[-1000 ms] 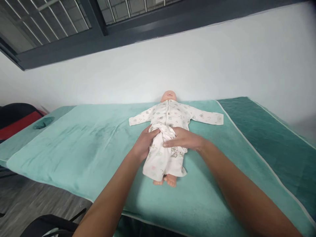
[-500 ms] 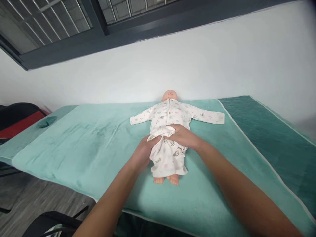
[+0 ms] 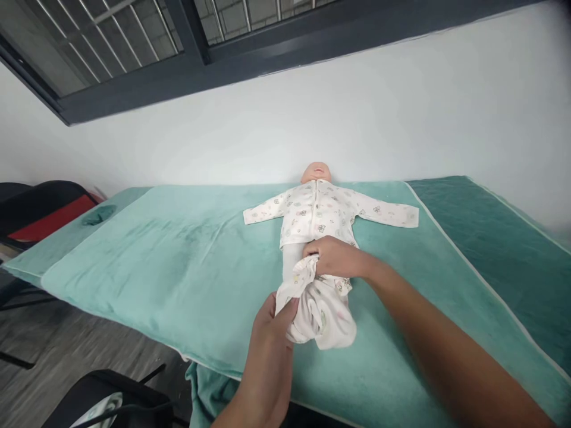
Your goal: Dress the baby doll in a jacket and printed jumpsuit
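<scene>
Left hand [image 3: 272,333] low at the near edge, forearm rising steeply from the bottom of the frame, wrist bent, thumb and fingers pinched on the bunched cuff end of the baby trousers [image 3: 319,312]. Right hand [image 3: 334,257] reaches in along a long outstretched forearm from the lower right, knuckles up, fingers curled and gripping the trousers' waistband, a crumpled wad of cloth poking out beside the thumb. So both hands are closed on the same garment, one at each end.

The trousers are soft white cotton with small pastel prints, gathered into a rumpled bundle around the legs of the baby doll [image 3: 317,173]; the feet are hidden in the folds. Between bundle and top, a strip of the doll's pale middle shows bare.

The doll lies on its back, head toward the wall, arms spread wide inside a matching printed long-sleeved top [image 3: 321,211] with a placket running down the chest.

Under it all, a plush mint-green towel [image 3: 156,255], nap brushed in streaks, spread flat over the table with a pale piped edge. To the right, a darker teal quilted cover [image 3: 491,238]. Far left, a black chair with a red seat [image 3: 49,214]; behind, a white wall [image 3: 401,107] under a dark-framed window [image 3: 191,65].
</scene>
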The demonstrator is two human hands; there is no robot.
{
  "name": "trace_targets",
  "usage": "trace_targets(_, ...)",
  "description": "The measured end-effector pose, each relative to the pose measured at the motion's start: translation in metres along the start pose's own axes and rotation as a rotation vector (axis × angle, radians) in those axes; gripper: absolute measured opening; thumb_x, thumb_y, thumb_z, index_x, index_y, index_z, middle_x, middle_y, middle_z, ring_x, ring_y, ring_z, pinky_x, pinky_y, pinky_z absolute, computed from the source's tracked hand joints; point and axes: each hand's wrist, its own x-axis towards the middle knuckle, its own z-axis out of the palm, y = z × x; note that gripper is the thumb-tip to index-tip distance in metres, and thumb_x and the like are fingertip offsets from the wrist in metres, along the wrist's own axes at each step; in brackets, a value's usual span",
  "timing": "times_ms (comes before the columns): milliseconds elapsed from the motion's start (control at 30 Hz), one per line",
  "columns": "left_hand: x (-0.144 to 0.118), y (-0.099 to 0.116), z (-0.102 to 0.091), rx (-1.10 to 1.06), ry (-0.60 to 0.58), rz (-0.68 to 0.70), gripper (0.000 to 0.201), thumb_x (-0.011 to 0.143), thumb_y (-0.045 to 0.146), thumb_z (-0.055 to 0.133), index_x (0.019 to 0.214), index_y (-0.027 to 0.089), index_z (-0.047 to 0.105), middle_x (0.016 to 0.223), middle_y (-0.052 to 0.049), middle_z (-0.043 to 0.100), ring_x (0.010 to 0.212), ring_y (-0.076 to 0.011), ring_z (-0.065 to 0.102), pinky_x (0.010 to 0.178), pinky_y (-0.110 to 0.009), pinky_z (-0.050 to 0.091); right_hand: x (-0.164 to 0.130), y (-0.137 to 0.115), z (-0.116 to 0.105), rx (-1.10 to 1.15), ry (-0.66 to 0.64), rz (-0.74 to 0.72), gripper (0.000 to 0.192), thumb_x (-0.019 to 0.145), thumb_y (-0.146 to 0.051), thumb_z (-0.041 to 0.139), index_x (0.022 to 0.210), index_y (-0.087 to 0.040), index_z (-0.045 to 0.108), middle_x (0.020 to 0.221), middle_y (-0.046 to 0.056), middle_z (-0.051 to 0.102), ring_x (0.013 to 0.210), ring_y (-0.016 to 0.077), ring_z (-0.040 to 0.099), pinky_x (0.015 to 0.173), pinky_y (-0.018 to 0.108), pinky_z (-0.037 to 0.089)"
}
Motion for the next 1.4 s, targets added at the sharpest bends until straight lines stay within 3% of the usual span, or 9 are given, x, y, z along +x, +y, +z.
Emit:
trace_targets(333, 0.023, -0.067, -0.046, -0.153, 0.167, -0.054, 0.053, 0.054, 0.042, 0.086, 0.097, 0.016, 0.070, 0.079, -0.010, 0.074, 0.083, -0.0294, 0.071, 0.074, -0.038, 0.056, -0.005, -0.008, 0.005, -0.311, -0.078, 0.004, 0.012, 0.068, -0.033, 0.066, 0.063, -0.023, 0.063, 0.069, -0.002, 0.065, 0.063, 0.0138, 0.050, 0.054, 0.027, 0.027)
trace_targets(467, 0.025, -0.080, -0.059, -0.181, 0.226, -0.064, 0.050, 0.051, 0.039, 0.087, 0.092, 0.016, 0.069, 0.074, -0.008, 0.072, 0.076, -0.0277, 0.070, 0.071, -0.038, 0.054, -0.005, -0.009, 0.009, -0.376, -0.101, -0.008, 0.020, 0.069, -0.043, 0.069, 0.066, -0.023, 0.066, 0.071, 0.000, 0.065, 0.063, 0.0138, 0.051, 0.055, 0.027, 0.026)
trace_targets(600, 0.023, -0.074, -0.064, -0.061, 0.247, 0.012, 0.045, 0.056, 0.045, 0.084, 0.085, 0.016, 0.067, 0.077, -0.006, 0.070, 0.070, -0.0206, 0.065, 0.066, -0.030, 0.049, -0.006, -0.012, 0.012, -0.412, -0.094, -0.018, 0.021, 0.072, -0.043, 0.066, 0.066, -0.022, 0.064, 0.071, 0.000, 0.064, 0.063, 0.0134, 0.050, 0.056, 0.027, 0.025)
trace_targets(733, 0.021, -0.057, -0.063, 0.198, 0.193, 0.070, 0.036, 0.068, 0.048, 0.075, 0.081, 0.017, 0.064, 0.068, 0.000, 0.062, 0.063, -0.0143, 0.052, 0.061, -0.025, 0.039, -0.007, -0.013, 0.014, -0.457, -0.085, -0.027, 0.025, 0.074, -0.038, 0.061, 0.058, -0.020, 0.052, 0.066, -0.001, 0.059, 0.060, 0.0123, 0.046, 0.054, 0.028, 0.022)
trace_targets(833, 0.017, -0.041, -0.057, 0.342, 0.133, 0.042, 0.032, 0.074, 0.048, 0.069, 0.084, 0.017, 0.064, 0.070, 0.000, 0.060, 0.065, -0.0149, 0.049, 0.063, -0.026, 0.038, -0.005, -0.011, 0.015, -0.440, -0.084, -0.027, 0.027, 0.075, -0.036, 0.058, 0.057, -0.019, 0.048, 0.065, -0.002, 0.058, 0.060, 0.0121, 0.045, 0.054, 0.028, 0.021)
trace_targets(967, 0.016, -0.026, -0.048, 0.326, 0.054, 0.045, 0.030, 0.079, 0.046, 0.064, 0.090, 0.018, 0.063, 0.085, -0.003, 0.064, 0.077, -0.0176, 0.054, 0.072, -0.028, 0.041, -0.004, -0.008, 0.014, -0.353, -0.061, -0.029, 0.027, 0.077, -0.037, 0.058, 0.058, -0.019, 0.049, 0.064, -0.002, 0.058, 0.061, 0.0125, 0.047, 0.056, 0.028, 0.024)
trace_targets(1400, 0.081, -0.024, -0.065, 0.525, -0.062, 0.469, 0.016, 0.090, 0.034, 0.048, 0.087, 0.020, 0.055, 0.087, -0.001, 0.059, 0.083, -0.0172, 0.052, 0.075, -0.026, 0.042, -0.011, -0.009, 0.019, -0.068, 0.016, 0.042, 0.033, 0.081, -0.054, 0.061, 0.076, -0.021, 0.062, 0.082, -0.001, 0.067, 0.080, 0.0194, 0.059, 0.068, 0.028, 0.037)
